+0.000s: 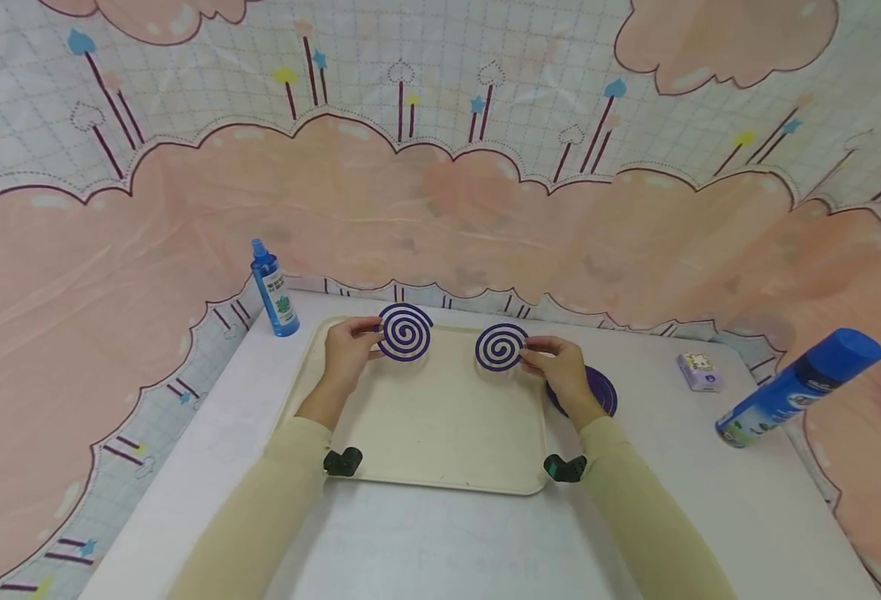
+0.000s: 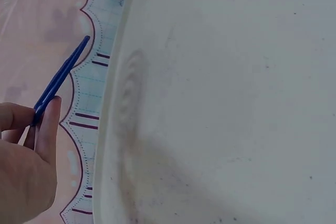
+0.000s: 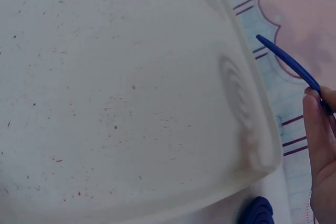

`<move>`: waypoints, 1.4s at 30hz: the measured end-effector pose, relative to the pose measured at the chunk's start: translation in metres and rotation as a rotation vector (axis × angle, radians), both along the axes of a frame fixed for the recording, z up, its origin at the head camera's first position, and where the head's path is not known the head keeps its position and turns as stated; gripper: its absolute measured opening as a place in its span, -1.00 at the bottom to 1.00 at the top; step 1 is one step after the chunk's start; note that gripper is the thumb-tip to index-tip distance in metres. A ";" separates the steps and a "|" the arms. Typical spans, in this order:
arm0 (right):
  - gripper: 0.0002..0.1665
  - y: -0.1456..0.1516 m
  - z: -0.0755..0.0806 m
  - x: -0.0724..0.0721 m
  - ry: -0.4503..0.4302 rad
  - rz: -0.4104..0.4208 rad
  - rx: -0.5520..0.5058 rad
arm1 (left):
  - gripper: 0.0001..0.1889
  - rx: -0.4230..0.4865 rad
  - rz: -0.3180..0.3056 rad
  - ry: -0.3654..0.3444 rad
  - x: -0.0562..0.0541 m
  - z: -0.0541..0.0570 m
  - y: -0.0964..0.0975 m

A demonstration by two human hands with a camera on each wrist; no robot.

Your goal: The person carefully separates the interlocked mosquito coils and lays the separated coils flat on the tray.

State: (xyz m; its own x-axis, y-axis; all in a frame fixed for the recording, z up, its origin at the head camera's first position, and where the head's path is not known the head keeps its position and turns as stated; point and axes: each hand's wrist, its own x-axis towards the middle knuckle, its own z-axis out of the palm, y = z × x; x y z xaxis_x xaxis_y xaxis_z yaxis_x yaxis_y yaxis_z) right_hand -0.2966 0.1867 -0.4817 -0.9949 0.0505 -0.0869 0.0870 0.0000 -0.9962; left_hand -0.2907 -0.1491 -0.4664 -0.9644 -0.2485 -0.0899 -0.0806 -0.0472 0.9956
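Note:
My left hand (image 1: 344, 357) pinches a dark blue-purple mosquito coil (image 1: 405, 332) by its left edge, holding it upright above the tray's far left part. A second mosquito coil (image 1: 502, 348) is pinched at its right edge by my right hand (image 1: 564, 373), over the far right part. The two coils are apart, their spirals facing the head camera. Both wrist views show the held coils (image 2: 60, 80) (image 3: 290, 62) nearly edge-on between thumb and fingers. Under the right forearm, partly hidden, more coils (image 1: 603, 390) lie on the table beside the cream tray (image 1: 440, 433).
A blue spray bottle (image 1: 277, 296) stands at the back left. To the right are a small purple-and-white box (image 1: 698, 372) and a tall blue aerosol can (image 1: 793, 392). Patterned cloth (image 1: 440, 217) hangs behind the white table (image 1: 440, 542). Small dark specks dot the tray.

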 end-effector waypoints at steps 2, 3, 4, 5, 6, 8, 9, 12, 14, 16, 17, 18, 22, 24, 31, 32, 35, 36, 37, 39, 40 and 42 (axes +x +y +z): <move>-0.55 -0.002 -0.003 -0.001 -0.021 0.006 0.034 | -0.64 -0.029 -0.002 -0.017 0.000 -0.003 0.000; -0.54 -0.003 -0.005 -0.001 -0.031 0.011 0.048 | -0.64 -0.041 -0.002 -0.026 0.000 -0.004 0.000; -0.54 -0.005 -0.006 -0.002 -0.040 0.016 0.065 | -0.65 -0.056 -0.001 -0.035 0.000 -0.005 -0.001; -0.55 -0.006 -0.008 -0.003 -0.049 0.023 0.082 | -0.65 -0.069 -0.001 -0.044 0.000 -0.007 -0.001; -0.54 -0.007 -0.009 -0.003 -0.056 0.032 0.095 | -0.65 -0.083 -0.001 -0.055 0.000 -0.008 -0.002; -0.54 -0.008 -0.011 -0.005 -0.063 0.047 0.110 | -0.66 -0.102 -0.002 -0.073 0.000 -0.010 -0.003; -0.54 -0.009 -0.013 -0.006 -0.066 0.055 0.118 | -0.65 -0.111 -0.002 -0.083 0.000 -0.011 -0.004; -0.55 -0.012 -0.014 -0.008 -0.067 0.066 0.141 | -0.66 -0.136 -0.007 -0.113 -0.001 -0.014 -0.007; -0.56 -0.013 -0.015 -0.009 -0.071 0.062 0.155 | -0.66 -0.153 -0.013 -0.136 -0.002 -0.015 -0.008; -0.56 -0.015 -0.016 -0.010 -0.075 0.058 0.170 | -0.66 -0.176 -0.020 -0.161 -0.002 -0.017 -0.010; -0.56 -0.016 -0.017 -0.010 -0.081 0.055 0.180 | -0.66 -0.188 -0.025 -0.172 -0.001 -0.018 -0.011; -0.56 -0.017 -0.018 -0.010 -0.083 0.056 0.192 | -0.66 -0.202 -0.030 -0.183 -0.001 -0.018 -0.012; -0.57 -0.018 -0.019 -0.009 -0.049 0.060 0.340 | -0.67 -0.271 -0.050 -0.203 -0.001 -0.020 -0.015; -0.58 -0.017 -0.020 -0.009 -0.010 0.060 0.464 | -0.67 -0.340 -0.065 -0.194 -0.001 -0.021 -0.016; -0.57 -0.015 -0.023 -0.011 0.041 0.082 0.655 | -0.58 -0.677 -0.158 -0.165 -0.003 -0.022 -0.021; -0.57 -0.015 -0.023 -0.011 0.042 0.088 0.661 | -0.56 -0.715 -0.174 -0.166 -0.002 -0.022 -0.021; -0.57 -0.015 -0.023 -0.010 0.041 0.105 0.677 | -0.47 -0.784 -0.217 -0.171 -0.001 -0.021 -0.022; -0.57 -0.016 -0.023 -0.010 0.043 0.108 0.685 | -0.45 -0.798 -0.228 -0.170 0.000 -0.021 -0.022; -0.57 -0.017 -0.023 -0.009 0.042 0.112 0.689 | -0.43 -0.803 -0.236 -0.169 0.001 -0.021 -0.022; -0.57 -0.018 -0.024 -0.008 0.042 0.117 0.694 | -0.40 -0.823 -0.245 -0.161 0.002 -0.022 -0.022; -0.57 -0.018 -0.024 -0.008 0.042 0.120 0.688 | -0.39 -0.838 -0.251 -0.150 0.002 -0.022 -0.021; -0.57 -0.018 -0.024 -0.008 0.046 0.120 0.694 | -0.38 -0.865 -0.258 -0.141 0.003 -0.021 -0.020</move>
